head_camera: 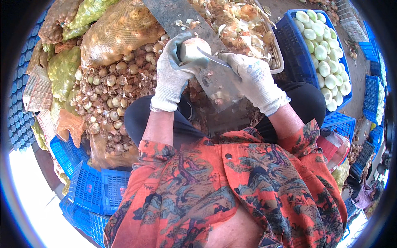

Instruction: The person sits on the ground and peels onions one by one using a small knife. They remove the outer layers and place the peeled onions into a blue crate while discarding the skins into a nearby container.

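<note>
My left hand [175, 68], in a white knit glove with a grey-green coated palm, holds a pale onion [194, 50] above a metal board [214, 83]. The onion is largely white, with some brownish colour at its top. My right hand [251, 74], gloved alike, grips a small knife; its handle is hidden in the fingers. The knife blade [214, 58] points left and its tip is at the onion's face. Small peel scraps [188, 23] lie on the board beyond my hands.
Unpeeled onions [114, 102] are heaped on the left below full mesh sacks [124, 31]. A crate rim [280, 62] borders onion skins ahead. On the right stands a blue crate [290, 52] of peeled onions. Blue crates [86, 186] stand lower left. A person [364, 193] is at the far right.
</note>
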`<state>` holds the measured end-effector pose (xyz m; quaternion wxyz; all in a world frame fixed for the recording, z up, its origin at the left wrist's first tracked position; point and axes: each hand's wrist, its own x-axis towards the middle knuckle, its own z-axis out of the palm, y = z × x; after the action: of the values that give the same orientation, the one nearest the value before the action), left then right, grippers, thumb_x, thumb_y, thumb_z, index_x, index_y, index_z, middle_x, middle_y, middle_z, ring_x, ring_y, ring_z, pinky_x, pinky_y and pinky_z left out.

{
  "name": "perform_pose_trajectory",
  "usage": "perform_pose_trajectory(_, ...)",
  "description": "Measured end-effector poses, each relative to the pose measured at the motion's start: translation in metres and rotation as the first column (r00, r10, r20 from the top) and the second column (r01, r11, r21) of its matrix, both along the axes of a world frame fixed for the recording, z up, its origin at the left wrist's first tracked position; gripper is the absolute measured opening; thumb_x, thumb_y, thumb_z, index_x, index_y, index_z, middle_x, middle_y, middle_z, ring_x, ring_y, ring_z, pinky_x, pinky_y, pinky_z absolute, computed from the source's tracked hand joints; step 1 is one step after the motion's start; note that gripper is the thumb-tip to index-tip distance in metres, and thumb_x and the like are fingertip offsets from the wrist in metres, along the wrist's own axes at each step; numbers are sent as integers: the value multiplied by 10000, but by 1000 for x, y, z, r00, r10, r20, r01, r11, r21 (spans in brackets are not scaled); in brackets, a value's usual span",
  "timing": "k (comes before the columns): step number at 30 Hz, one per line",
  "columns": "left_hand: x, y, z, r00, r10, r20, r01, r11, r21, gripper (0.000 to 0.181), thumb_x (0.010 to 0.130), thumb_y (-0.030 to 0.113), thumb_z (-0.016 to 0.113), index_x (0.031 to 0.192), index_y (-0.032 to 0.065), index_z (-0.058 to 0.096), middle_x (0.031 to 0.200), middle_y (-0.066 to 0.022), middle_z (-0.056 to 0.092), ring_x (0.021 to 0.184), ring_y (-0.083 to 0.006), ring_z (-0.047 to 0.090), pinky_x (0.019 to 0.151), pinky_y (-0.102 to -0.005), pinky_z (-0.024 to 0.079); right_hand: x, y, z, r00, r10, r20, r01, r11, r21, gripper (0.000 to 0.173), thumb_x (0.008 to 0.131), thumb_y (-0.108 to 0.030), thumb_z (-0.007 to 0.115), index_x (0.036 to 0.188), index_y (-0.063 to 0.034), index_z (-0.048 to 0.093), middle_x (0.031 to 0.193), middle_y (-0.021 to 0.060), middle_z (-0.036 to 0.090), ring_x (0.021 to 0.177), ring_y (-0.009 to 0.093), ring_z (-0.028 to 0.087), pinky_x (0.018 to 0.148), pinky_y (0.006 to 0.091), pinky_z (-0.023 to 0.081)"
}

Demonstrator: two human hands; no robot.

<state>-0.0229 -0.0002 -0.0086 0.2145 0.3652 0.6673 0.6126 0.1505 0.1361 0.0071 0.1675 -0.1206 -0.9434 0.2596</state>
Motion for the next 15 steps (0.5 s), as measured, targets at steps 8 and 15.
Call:
perform_pose_trajectory(8, 7, -2, 8, 951, 11, -310, -57, 989, -140, 774, 599, 130, 925, 1264, 17, 545, 1202, -113, 622, 1101, -207, 615, 952, -329, 513, 1, -1, -1, 997, -18, 69, 14, 998, 60, 211, 842, -113, 615, 1052, -94, 611, 840, 126, 653, 810, 322, 668, 691, 428, 517)
perform_pose_trajectory(15, 12, -2, 11, 920, -35, -390, -56, 974, -221, 759, 617, 156, 909, 1281, 48, 556, 1171, -102, 635, 1070, -215, 630, 939, -328, 514, 2, -1, -9, 992, -80, 97, 85, 995, -50, 199, 852, -104, 610, 1047, -79, 642, 832, 150, 672, 810, 348, 666, 709, 427, 520)
